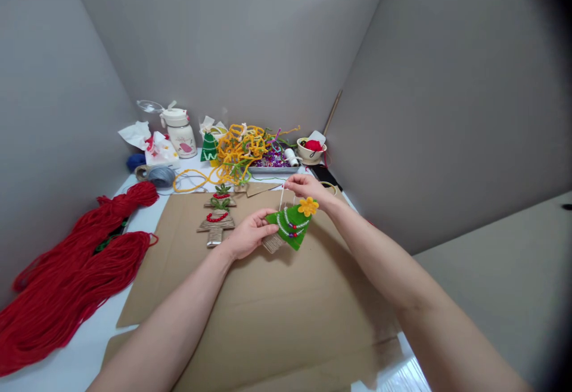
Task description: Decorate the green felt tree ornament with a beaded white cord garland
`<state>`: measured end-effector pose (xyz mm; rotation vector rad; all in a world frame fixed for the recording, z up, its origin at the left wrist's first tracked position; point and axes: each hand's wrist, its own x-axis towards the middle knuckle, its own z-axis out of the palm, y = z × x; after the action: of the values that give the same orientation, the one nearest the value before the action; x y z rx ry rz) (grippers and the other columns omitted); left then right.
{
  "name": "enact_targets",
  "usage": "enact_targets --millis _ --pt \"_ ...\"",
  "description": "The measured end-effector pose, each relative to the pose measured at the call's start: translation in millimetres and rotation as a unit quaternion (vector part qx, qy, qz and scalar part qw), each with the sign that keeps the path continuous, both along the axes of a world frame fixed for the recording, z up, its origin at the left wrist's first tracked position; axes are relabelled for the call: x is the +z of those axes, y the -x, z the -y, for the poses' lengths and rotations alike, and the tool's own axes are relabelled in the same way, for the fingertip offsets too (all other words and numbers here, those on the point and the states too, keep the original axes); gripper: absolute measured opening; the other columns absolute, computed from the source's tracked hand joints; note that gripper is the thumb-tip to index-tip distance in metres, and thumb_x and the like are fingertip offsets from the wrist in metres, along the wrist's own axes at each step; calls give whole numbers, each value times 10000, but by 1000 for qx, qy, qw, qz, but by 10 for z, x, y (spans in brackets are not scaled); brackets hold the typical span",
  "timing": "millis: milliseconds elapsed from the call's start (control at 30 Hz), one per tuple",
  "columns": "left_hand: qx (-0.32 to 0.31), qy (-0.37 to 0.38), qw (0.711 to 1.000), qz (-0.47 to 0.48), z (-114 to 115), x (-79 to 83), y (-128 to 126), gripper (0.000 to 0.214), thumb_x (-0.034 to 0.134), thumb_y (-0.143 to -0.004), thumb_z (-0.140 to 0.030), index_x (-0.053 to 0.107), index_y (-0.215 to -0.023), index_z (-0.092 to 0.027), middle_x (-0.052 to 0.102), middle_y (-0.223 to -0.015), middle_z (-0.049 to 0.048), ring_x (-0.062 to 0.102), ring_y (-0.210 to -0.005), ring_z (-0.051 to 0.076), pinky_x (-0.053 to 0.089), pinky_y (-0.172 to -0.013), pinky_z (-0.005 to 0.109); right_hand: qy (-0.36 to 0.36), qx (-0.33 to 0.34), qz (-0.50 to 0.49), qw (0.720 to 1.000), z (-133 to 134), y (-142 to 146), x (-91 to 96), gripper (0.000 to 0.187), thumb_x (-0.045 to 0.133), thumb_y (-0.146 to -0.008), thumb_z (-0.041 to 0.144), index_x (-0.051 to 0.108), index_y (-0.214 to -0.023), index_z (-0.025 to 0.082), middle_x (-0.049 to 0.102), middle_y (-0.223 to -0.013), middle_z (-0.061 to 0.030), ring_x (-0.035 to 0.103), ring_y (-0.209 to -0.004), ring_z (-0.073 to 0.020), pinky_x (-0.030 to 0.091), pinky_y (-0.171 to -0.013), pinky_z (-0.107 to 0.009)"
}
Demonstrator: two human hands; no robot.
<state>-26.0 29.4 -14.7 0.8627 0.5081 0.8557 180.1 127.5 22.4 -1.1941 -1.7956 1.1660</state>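
A green felt Christmas tree ornament (292,225) is held tilted above the cardboard, its top to the upper right. It has a yellow flower (308,206) at the tip, white trim with small beads, and a twine-wrapped trunk (273,242). My left hand (250,233) grips it at the left edge, thumb on the front. Above it, the fingers of my right hand (308,188) pinch a white thread (282,198) that runs down to the ornament. Whether a needle is on the thread is too small to tell.
Cardboard (250,314) covers the white table. Twine-wrapped trees (216,225) lie to the left, beyond them red yarn (84,285). At the back stand a white bottle (182,136), tangled yellow yarn (241,148), a bead tray (272,170) and a bowl (310,155). Grey walls enclose the table.
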Motion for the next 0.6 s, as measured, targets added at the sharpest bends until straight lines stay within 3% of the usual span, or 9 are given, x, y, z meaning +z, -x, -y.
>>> enact_targets --millis 400,600 --pt "-20 0 1000 -12 19 18 -17 405 749 -674 -180 601 -1050 -190 709 -868 28 664 -717 127 506 -645 206 -44 -29 6 999 4 103 4 327 604 -726 458 595 -754 133 511 -655 18 379 -562 -72 320 -532 -198" --pt "-26 13 1000 -4 31 23 -22 403 748 -677 -181 601 -1053 -188 709 -889 36 669 -735 137 513 -670 221 -20 -19 17 999 -3 113 -68 313 625 -707 439 621 -755 130 521 -628 16 394 -549 -75 319 -520 -200"
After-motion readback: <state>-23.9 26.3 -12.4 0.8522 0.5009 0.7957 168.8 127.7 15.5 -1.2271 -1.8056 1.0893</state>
